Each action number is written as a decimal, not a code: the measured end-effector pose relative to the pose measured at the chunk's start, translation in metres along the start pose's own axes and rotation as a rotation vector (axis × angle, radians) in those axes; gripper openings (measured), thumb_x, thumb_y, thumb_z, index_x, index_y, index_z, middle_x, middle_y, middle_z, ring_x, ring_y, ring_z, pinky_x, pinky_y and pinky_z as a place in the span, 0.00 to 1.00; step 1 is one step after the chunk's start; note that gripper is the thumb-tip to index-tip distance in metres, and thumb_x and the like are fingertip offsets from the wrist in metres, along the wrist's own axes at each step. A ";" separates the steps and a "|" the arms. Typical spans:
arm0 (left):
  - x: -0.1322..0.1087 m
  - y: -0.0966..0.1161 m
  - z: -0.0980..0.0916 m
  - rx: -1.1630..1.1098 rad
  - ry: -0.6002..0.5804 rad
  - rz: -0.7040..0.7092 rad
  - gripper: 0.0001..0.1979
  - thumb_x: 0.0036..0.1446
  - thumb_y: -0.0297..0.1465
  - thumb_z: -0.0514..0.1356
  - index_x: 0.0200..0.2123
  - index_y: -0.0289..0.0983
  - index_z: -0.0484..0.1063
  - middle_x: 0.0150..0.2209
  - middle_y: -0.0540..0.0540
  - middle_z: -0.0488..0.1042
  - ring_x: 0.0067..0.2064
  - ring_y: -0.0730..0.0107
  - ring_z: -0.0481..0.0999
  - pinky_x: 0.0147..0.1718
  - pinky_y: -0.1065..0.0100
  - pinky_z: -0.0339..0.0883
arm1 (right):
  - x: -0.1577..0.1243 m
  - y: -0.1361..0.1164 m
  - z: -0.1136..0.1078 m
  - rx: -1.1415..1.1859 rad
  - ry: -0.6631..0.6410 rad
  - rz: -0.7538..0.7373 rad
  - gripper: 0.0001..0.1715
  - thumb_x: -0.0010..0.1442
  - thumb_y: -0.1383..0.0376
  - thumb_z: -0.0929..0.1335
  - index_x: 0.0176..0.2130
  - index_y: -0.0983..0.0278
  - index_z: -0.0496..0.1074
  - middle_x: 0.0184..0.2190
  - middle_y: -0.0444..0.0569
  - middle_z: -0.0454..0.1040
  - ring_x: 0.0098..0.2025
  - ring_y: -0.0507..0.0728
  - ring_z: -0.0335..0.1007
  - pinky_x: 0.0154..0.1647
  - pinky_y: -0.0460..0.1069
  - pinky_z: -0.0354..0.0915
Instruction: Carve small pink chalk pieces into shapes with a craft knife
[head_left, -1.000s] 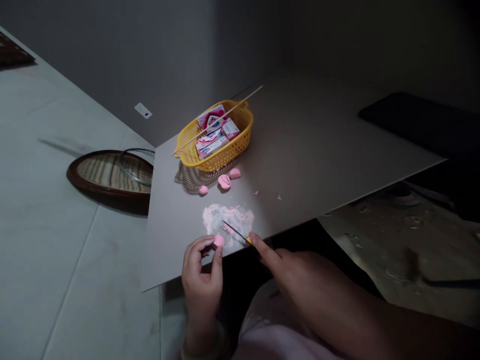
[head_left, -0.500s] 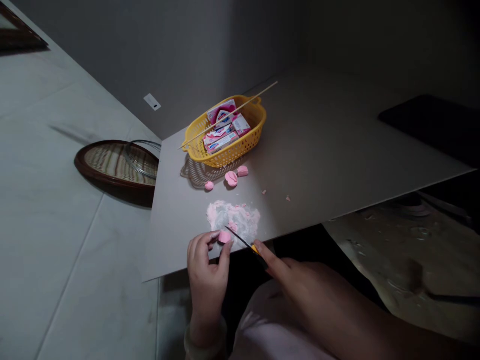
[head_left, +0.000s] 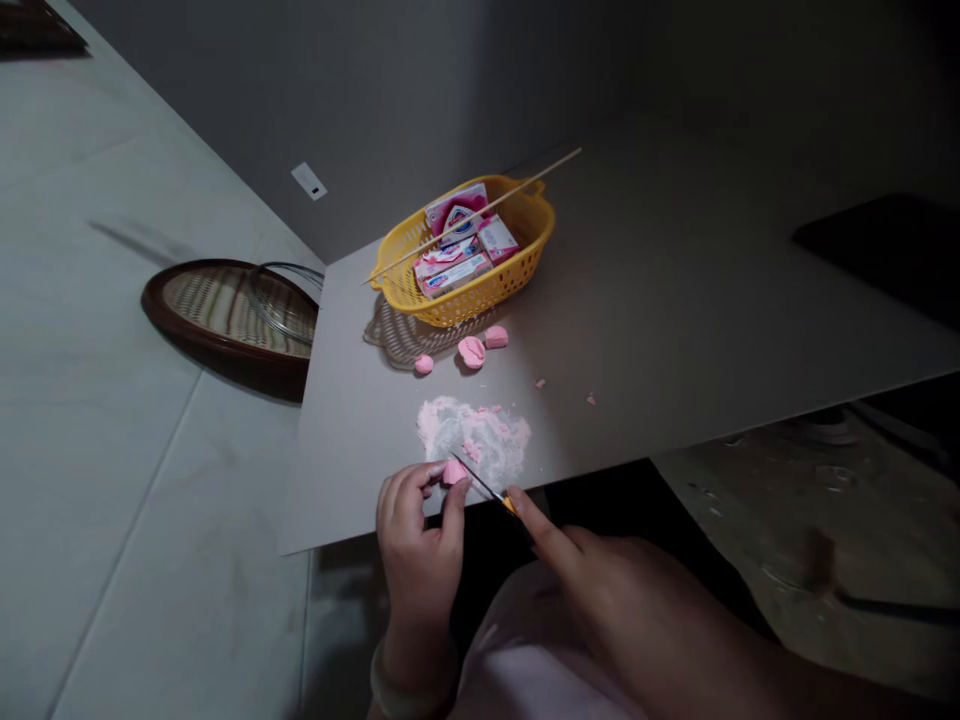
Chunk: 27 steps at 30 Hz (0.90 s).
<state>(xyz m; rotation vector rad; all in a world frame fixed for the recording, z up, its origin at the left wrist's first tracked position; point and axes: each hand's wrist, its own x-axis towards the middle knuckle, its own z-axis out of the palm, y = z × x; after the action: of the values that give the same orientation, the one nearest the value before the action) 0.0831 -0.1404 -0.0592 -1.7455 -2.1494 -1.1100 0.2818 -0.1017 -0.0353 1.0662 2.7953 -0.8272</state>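
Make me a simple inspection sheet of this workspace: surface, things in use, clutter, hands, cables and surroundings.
Surface: grey table, pale pink powder smeared near its front edge.
Job's things: pink piece and knife, both in hand.
Clutter: three pink chunks, small crumbs, yellow basket of boxes, thin stick across its top.
Hands: left hand pinches the pink piece; right hand holds the knife.
Cables: wire-like coil at the woven tray; material unclear.
Surroundings: dark grey wall, pale tiled floor.
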 end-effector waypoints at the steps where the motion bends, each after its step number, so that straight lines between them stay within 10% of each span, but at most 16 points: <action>1: 0.000 0.000 0.000 0.000 0.004 -0.002 0.06 0.63 0.32 0.65 0.42 0.39 0.74 0.38 0.47 0.77 0.38 0.66 0.74 0.40 0.65 0.71 | 0.000 0.000 0.002 -0.014 -0.021 0.008 0.56 0.51 0.81 0.63 0.75 0.63 0.49 0.42 0.55 0.83 0.32 0.61 0.81 0.33 0.53 0.74; 12: 0.001 0.003 0.003 -0.023 0.010 -0.046 0.06 0.63 0.34 0.66 0.40 0.40 0.74 0.36 0.47 0.77 0.37 0.66 0.75 0.39 0.64 0.71 | 0.008 -0.016 -0.003 -0.260 -0.012 0.024 0.51 0.54 0.79 0.63 0.74 0.69 0.51 0.30 0.49 0.79 0.24 0.59 0.77 0.17 0.51 0.52; 27: 0.001 -0.007 -0.001 -0.007 -0.036 -0.032 0.08 0.64 0.36 0.64 0.44 0.40 0.74 0.42 0.44 0.77 0.44 0.61 0.76 0.45 0.59 0.72 | 0.003 -0.007 -0.014 0.000 -0.174 0.120 0.50 0.60 0.82 0.58 0.76 0.63 0.43 0.45 0.56 0.81 0.40 0.63 0.81 0.40 0.56 0.75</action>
<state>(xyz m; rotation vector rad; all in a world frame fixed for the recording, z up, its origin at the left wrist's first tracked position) 0.0761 -0.1403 -0.0611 -1.7536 -2.2047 -1.1031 0.2777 -0.0968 -0.0205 1.0921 2.5617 -0.8613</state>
